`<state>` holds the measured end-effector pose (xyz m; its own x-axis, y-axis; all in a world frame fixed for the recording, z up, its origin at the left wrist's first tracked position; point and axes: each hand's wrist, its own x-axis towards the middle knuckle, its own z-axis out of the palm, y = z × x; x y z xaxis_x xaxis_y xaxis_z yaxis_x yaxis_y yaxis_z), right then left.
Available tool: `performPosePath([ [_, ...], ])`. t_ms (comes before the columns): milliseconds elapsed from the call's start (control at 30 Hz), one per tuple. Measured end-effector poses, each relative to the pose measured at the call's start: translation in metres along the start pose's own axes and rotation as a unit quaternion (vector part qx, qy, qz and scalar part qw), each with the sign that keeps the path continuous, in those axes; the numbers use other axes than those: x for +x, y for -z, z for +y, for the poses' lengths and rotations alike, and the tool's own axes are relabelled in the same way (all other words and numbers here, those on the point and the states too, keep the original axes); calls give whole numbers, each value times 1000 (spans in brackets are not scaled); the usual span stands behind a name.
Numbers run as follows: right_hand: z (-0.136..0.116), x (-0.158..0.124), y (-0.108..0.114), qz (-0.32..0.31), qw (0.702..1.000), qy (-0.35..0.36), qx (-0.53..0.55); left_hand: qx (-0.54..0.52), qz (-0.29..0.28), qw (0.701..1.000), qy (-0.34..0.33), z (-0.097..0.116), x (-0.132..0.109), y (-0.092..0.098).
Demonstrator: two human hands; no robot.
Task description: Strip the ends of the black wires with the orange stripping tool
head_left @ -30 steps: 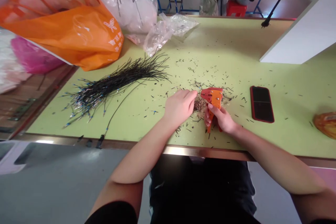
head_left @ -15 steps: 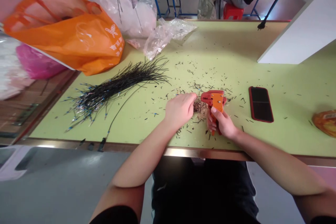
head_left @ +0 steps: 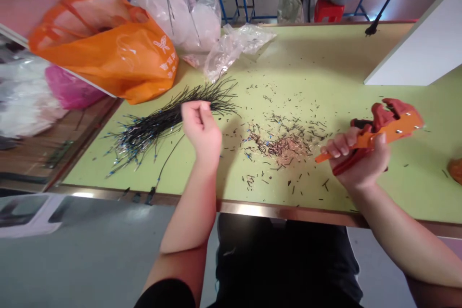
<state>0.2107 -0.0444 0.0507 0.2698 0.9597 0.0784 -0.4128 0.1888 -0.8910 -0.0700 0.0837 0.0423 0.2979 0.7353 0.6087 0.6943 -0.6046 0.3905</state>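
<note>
My left hand (head_left: 202,127) is closed, fingertips pressed together, in front of the bundle of black wires (head_left: 166,118). Whatever it may pinch is too small or hidden to name. The bundle lies slantwise on the green table, with blue and shiny tips at its near left end. My right hand (head_left: 361,159) grips an orange and red wire stripper (head_left: 393,122), raised with its jaws pointing up and right. Between the hands lies a scatter of short black and copper-coloured clippings (head_left: 279,144). The phone seen earlier is mostly hidden behind the stripper and hand.
An orange bag (head_left: 119,53) and clear plastic bags (head_left: 234,48) stand at the back left. One loose wire (head_left: 164,166) lies near the front edge. A white panel (head_left: 418,43) rises at the right. A person sits beyond the table near a red stool (head_left: 328,11).
My left hand has moved left from the stripper's jaws to the wire bundle. My right hand has swung right and lifted the stripper, turning its jaws away. The clippings now show.
</note>
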Motion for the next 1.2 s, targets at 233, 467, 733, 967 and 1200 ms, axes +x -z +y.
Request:
performPosePath([
  [233, 33, 0, -1, -151, 980, -117, -47, -2, 57, 998, 9, 51, -20, -19],
  [467, 47, -6, -11, -171, 970, -129, -113, 10, -16, 997, -78, 75, -28, -13],
  [733, 57, -3, -7, -139, 975, -139, -100, -2, -45, 994, -104, 86, -36, -21],
  [967, 57, -5, -5, -122, 974, -143, -128, -27, -69, 992, -102, 87, -37, -20],
  [1200, 56, -6, -10, -87, 977, -151, -120, -49, -44, 990, -125, 91, -37, -20],
])
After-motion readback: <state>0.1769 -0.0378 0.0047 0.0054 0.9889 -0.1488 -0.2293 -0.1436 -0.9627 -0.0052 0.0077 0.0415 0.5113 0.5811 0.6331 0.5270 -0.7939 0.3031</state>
